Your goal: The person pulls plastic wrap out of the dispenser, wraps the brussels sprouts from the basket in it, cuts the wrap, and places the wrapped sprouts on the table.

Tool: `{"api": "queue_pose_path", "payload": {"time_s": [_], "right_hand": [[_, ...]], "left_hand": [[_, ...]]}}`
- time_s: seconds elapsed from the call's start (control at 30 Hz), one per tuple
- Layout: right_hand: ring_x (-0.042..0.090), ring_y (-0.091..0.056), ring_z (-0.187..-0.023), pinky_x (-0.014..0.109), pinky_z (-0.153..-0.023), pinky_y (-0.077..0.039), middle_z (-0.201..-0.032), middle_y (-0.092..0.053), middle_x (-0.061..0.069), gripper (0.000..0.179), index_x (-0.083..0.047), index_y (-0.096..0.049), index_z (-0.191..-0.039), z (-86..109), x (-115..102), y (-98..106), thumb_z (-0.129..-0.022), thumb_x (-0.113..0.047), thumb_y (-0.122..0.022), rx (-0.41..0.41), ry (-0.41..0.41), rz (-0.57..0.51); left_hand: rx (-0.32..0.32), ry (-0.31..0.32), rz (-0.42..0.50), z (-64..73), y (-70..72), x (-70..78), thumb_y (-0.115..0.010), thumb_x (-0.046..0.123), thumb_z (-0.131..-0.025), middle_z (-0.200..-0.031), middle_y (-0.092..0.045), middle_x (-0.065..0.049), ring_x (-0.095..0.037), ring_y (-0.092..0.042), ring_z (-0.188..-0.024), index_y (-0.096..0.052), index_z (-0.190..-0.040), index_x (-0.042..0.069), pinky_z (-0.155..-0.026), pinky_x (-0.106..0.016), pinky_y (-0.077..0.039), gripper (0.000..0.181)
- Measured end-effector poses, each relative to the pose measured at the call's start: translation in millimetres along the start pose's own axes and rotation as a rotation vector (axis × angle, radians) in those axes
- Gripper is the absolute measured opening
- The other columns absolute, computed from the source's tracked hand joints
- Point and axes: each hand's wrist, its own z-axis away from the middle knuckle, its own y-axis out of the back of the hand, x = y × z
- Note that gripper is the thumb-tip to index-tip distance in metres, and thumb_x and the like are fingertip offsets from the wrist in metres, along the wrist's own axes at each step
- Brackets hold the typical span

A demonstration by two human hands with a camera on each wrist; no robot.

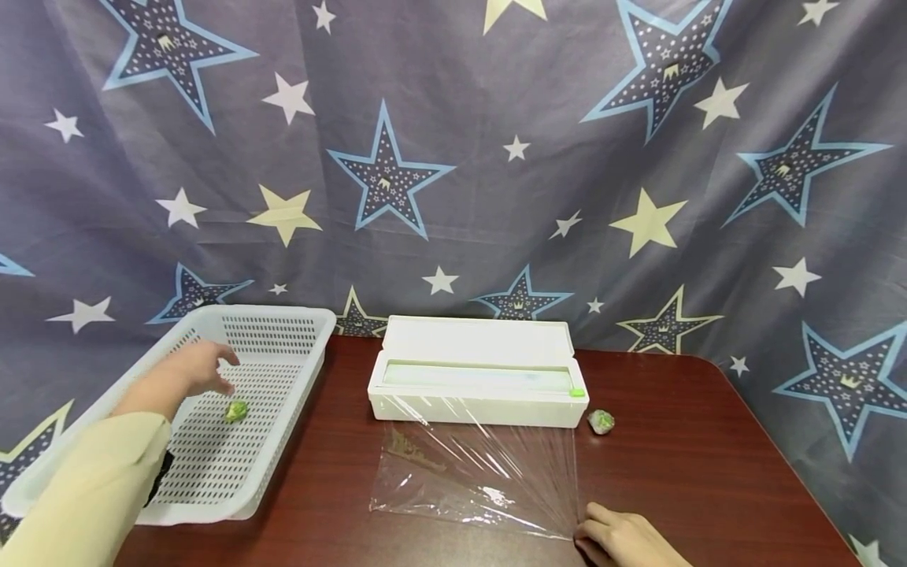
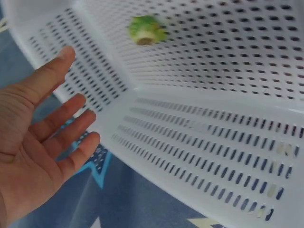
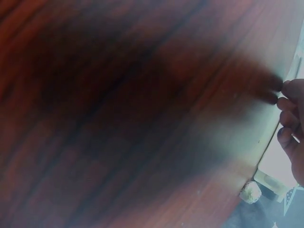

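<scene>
My left hand (image 1: 201,368) reaches over the white plastic basket (image 1: 320,346), fingers spread and relaxed, holding nothing. Below and beyond its fingertips lies a small green Brussels sprout (image 1: 236,410) on the basket's floor; the left wrist view shows the sprout (image 2: 145,31) with its cut stem end. At the table's front, my right hand (image 1: 623,539) pinches the near right corner of a sheet of plastic wrap (image 1: 489,480). Creases in the wrap run toward those fingers. The sheet comes from a white wrap dispenser box (image 1: 478,411) with its lid raised.
Beside the box's right end sits a film-wrapped sprout (image 1: 601,422). A green cutter slide (image 1: 577,392) is at the box's right front edge. Behind the dark red wooden table (image 1: 694,457) hangs a grey star-patterned curtain (image 1: 482,236).
</scene>
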Motion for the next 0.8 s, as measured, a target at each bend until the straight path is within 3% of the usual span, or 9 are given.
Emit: {"api": "queue_pose_path", "payload": {"time_s": [0.17,0.27,0.47,0.6,0.8], "right_hand": [[-0.012,-0.033,-0.058,0.003,-0.051,-0.028,-0.074,-0.041,-0.016,0.014,-0.023,-0.063,-0.079,-0.1,0,0,-0.091,-0.030,-0.060,-0.006,-0.005,-0.003],[-0.012,-0.033,-0.058,0.003,-0.051,-0.028,-0.075,-0.041,-0.016,0.011,-0.023,-0.063,-0.079,0.0,0,0,-0.090,-0.028,-0.063,-0.012,-0.010,-0.010],[-0.012,-0.034,-0.058,0.004,-0.050,-0.029,-0.075,-0.042,-0.016,0.012,-0.024,-0.064,-0.080,0.0,0,1,-0.090,-0.029,-0.062,-0.007,-0.014,-0.013],[-0.012,-0.034,-0.058,0.004,-0.050,-0.030,-0.074,-0.043,-0.016,0.015,-0.023,-0.064,-0.079,0.7,0,0,-0.092,-0.030,-0.059,0.017,-0.013,-0.007],[-0.014,-0.033,-0.058,0.001,-0.052,-0.029,-0.074,-0.042,-0.017,0.010,-0.024,-0.064,-0.079,2.2,-1,-2,-0.089,-0.029,-0.064,0.026,-0.036,-0.037]], "left_hand": [[-0.084,0.015,-0.009,-4.9,-11.0,3.6,-0.082,0.016,-0.063,-0.106,-0.059,-0.033,-0.051,-0.054,-0.100,-0.064,-0.100,-0.006,-0.085,-0.056,-0.044,0.046],[-0.110,0.028,0.017,-8.9,-11.8,5.7,-0.082,0.016,-0.063,-0.102,-0.061,-0.031,-0.047,-0.057,-0.094,-0.064,-0.100,-0.006,-0.081,-0.055,-0.046,0.047],[-0.025,-0.037,0.221,-14.4,-3.8,0.1,-0.079,0.021,-0.071,-0.091,-0.063,-0.029,-0.036,-0.061,-0.081,-0.059,-0.107,-0.011,-0.070,-0.046,-0.051,0.052],[-0.002,-0.031,0.283,-14.9,1.5,-5.9,-0.078,0.032,-0.074,-0.100,-0.062,-0.034,-0.040,-0.061,-0.088,-0.057,-0.112,-0.011,-0.071,-0.046,-0.051,0.061],[-0.056,-0.027,0.177,-18.0,-0.8,-10.2,-0.081,0.026,-0.069,-0.093,-0.063,-0.029,-0.037,-0.061,-0.083,-0.061,-0.105,-0.009,-0.069,-0.046,-0.051,0.054]]}}
